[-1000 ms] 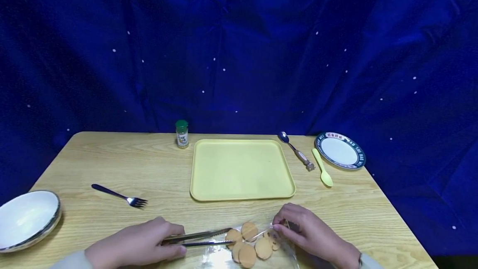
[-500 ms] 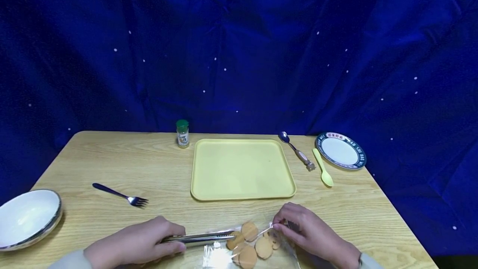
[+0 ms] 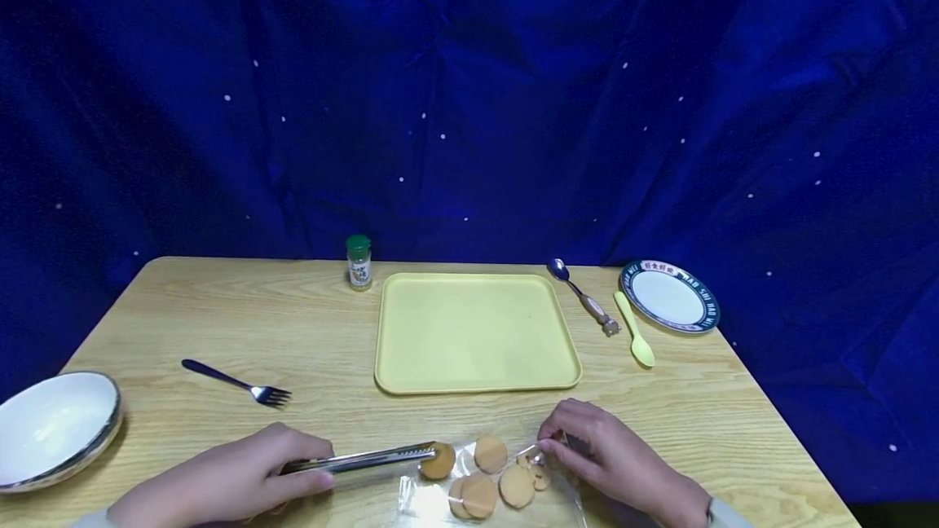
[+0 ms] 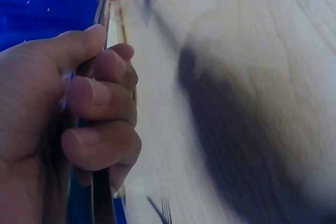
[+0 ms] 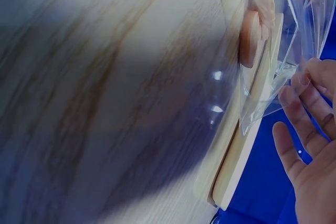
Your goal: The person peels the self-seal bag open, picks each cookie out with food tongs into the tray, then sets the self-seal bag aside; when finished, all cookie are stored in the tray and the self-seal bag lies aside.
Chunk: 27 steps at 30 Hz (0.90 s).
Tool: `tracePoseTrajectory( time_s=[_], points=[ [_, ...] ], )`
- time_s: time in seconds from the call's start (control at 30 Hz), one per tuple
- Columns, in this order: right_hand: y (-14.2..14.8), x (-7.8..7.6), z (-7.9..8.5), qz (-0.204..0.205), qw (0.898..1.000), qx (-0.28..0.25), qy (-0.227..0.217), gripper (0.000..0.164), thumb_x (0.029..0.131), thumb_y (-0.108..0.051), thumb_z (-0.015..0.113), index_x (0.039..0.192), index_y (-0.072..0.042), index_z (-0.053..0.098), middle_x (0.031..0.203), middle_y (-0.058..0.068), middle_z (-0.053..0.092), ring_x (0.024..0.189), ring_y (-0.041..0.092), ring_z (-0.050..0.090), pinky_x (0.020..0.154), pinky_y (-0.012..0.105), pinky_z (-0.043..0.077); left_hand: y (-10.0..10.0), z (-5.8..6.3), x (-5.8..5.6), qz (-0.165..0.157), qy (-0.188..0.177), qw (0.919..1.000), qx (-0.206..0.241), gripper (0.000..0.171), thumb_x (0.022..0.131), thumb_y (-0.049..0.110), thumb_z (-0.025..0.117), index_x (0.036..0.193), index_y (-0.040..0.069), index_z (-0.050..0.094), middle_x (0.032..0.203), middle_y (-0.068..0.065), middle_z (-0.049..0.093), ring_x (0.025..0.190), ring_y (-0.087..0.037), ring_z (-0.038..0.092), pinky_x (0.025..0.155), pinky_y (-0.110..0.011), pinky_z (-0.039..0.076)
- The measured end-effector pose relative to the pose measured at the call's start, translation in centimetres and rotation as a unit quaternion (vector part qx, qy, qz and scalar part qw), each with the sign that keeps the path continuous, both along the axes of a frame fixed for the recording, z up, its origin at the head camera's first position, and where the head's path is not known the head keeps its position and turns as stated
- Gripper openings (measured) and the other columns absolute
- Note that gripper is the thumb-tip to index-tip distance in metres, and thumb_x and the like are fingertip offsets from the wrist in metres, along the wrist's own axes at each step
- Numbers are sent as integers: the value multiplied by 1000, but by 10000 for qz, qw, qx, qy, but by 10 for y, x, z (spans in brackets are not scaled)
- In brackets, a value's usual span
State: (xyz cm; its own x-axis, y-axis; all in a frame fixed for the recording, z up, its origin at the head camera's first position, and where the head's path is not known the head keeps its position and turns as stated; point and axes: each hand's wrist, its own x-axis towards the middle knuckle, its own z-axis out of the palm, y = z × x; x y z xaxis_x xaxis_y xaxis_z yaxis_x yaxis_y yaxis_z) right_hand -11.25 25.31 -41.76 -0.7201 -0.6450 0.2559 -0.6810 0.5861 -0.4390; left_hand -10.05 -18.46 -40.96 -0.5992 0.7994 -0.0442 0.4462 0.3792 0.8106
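Observation:
In the head view my left hand [image 3: 235, 471] grips metal tongs [image 3: 363, 459], which point right with their arms close together. At their tips is a round brown cookie [image 3: 439, 463], at the left part of a clear plastic bag [image 3: 425, 503]. Whether that cookie is inside the bag or above it I cannot tell. Several more round cookies [image 3: 480, 497] lie in the bag. On the bag's right side my right hand [image 3: 616, 463] pinches the plastic between thumb and fingers. The left wrist view shows fingers [image 4: 102, 98] curled round the tongs.
Beyond the bag sits a yellow tray [image 3: 477, 332]. A fork [image 3: 242, 384] and a white bowl [image 3: 55, 430] are on the left. A green-capped seasoning jar [image 3: 359, 263] stands behind. To the right lie a metal spoon [image 3: 583, 296], a yellow spoon [image 3: 634, 328] and a plate [image 3: 669, 297].
The tongs have closed on a cookie, and my left hand has drawn them to the left, bringing that cookie away from the others. My right hand has stayed almost still.

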Motion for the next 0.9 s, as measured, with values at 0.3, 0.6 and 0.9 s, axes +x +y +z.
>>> tracePoseTrajectory(
  time_s=[0.3, 0.6, 0.9],
  points=[
    [3, 0, 1, 82, 9999, 6, 141, 6, 97, -27, 59, 97, -31, 63, 94, -21, 60, 86, -7, 54, 72, 19, 50, -30, 4, -6, 100, -58, 9987, 503, 18, 101, 13, 50, 85, 12, 57, 52, -4, 51, 44, 17, 39, 34, -13, 37],
    [2, 1, 2, 86, 9999, 40, 55, 6, 97, -28, 58, 98, -33, 62, 94, -21, 60, 85, -8, 54, 72, 18, 50, -42, 24, -32, 1387, 660, 9881, -72, 24, 101, 23, 50, 79, 16, 51, 54, 14, 43, 36, 10, 35, 30, -17, 35],
    [2, 1, 2, 111, 9999, -29, 37, 6, 97, -27, 58, 98, -29, 64, 93, -19, 61, 85, -7, 54, 71, 18, 50, 6, 32, -78, 2384, 2163, 9366, -1387, 28, 101, 29, 52, 75, 18, 48, 60, 9, 34, 50, -3, 31, 49, -21, 28]
  ],
)
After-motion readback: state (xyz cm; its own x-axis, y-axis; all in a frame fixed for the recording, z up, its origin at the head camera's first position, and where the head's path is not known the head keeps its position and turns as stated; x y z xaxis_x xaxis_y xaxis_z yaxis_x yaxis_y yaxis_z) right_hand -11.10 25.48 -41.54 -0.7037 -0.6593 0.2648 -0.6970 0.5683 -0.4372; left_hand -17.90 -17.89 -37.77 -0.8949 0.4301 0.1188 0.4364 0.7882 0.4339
